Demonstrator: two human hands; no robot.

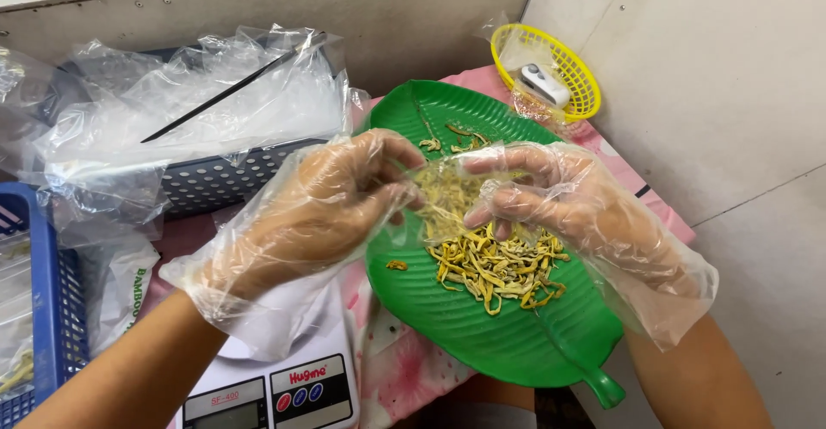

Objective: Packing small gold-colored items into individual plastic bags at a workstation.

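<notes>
Plastic-gloved left hand [323, 209] and right hand [551, 197] hold a small clear bag [443, 192] over the green leaf tray [482, 334], so spills rejoin the yellow dried strips [495, 265]. Fingers of both pinched on the bag's mouth, keeping it open.

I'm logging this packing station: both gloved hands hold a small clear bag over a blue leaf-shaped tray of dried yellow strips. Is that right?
Not quite: the leaf-shaped tray is green, not blue. The head view shows it. The rest stands: the left hand and right hand, both gloved, hold a small clear bag over the dried yellow strips.
</notes>
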